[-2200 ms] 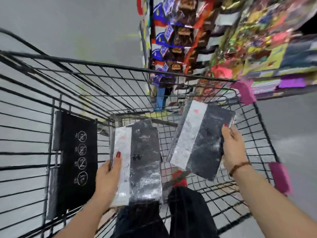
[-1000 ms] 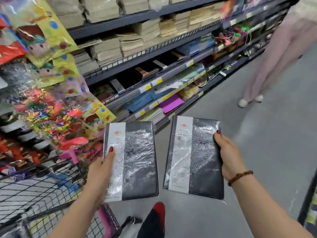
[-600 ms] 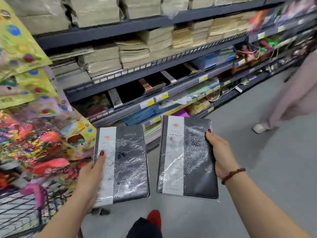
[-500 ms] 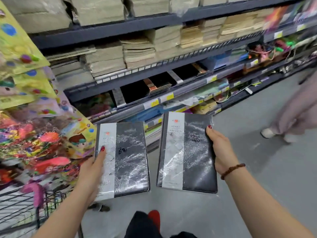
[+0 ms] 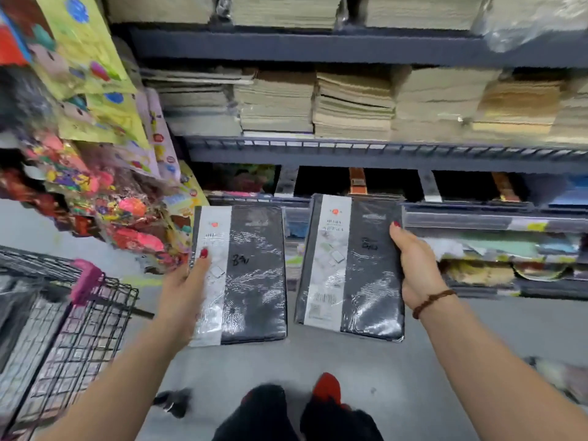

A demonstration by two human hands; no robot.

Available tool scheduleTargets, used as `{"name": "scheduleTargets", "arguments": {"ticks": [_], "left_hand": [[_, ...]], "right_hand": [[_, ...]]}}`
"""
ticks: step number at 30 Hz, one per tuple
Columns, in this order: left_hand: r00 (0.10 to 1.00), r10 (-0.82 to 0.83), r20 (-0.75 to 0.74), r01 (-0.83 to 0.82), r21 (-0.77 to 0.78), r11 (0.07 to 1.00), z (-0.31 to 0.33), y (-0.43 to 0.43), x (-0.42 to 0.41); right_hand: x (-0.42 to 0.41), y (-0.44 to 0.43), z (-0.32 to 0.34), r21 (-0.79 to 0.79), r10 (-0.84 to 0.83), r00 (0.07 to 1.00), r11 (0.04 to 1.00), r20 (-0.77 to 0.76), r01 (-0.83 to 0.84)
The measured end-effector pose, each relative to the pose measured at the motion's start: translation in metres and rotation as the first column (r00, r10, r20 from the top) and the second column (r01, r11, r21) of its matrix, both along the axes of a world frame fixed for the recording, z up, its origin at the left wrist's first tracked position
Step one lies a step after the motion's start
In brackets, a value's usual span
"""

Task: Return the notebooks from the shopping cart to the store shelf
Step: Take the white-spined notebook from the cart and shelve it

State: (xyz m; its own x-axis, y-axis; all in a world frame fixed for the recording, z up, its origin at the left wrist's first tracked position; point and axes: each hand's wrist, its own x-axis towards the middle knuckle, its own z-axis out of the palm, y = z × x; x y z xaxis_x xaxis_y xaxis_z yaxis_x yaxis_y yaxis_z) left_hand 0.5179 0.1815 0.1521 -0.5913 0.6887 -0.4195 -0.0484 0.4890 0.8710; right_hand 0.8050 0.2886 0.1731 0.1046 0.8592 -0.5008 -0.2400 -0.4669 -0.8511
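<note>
Each of my hands holds a black notebook with a silver band, wrapped in clear film. My left hand [image 5: 186,283] grips the left notebook [image 5: 254,275] by its left edge. My right hand [image 5: 416,268] grips the right notebook [image 5: 359,272] by its right edge. Both are held flat, side by side and apart, in front of the dark store shelf [image 5: 381,151]. Its middle level [image 5: 394,186] shows dark slots with black and brown notebooks standing behind dividers. The wire shopping cart [image 5: 73,329] stands at the lower left, beside my left arm.
Stacks of beige paper pads [image 5: 350,103] fill the upper shelf levels. Colourful toy packets [image 5: 95,186] hang at the left, above the cart. Lower shelf levels hold mixed coloured stationery [image 5: 509,249]. Grey floor and my red shoes [image 5: 326,386] lie below.
I have turned from the cart to face the shelf squarely and come closer to it. Both notebooks stay in my hands. The passer-by at the right has gone from view.
</note>
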Motion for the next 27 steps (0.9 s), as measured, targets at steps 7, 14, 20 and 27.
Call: {"name": "scheduleTargets", "arguments": {"ticks": [7,14,20,27], "left_hand": [[0.989,0.147,0.002,-0.147,-0.042,0.988,-0.013,0.021,-0.004],[0.979,0.2,-0.034,-0.201,-0.065,0.977,-0.053,0.041,-0.024],[0.984,0.179,0.005,-0.178,-0.096,0.979,-0.083,0.048,-0.031],[0.972,0.21,0.109,-0.202,-0.082,0.976,-0.107,0.056,-0.03]], "right_hand": [[-0.032,0.076,-0.03,-0.028,0.117,0.993,0.993,0.034,-0.116],[-0.076,0.132,-0.068,0.015,0.13,0.978,0.991,0.162,-0.134],[-0.103,0.176,-0.092,0.003,0.128,0.945,0.991,0.3,-0.135],[-0.11,0.215,-0.116,-0.024,0.133,0.904,0.991,0.407,-0.135]]}}
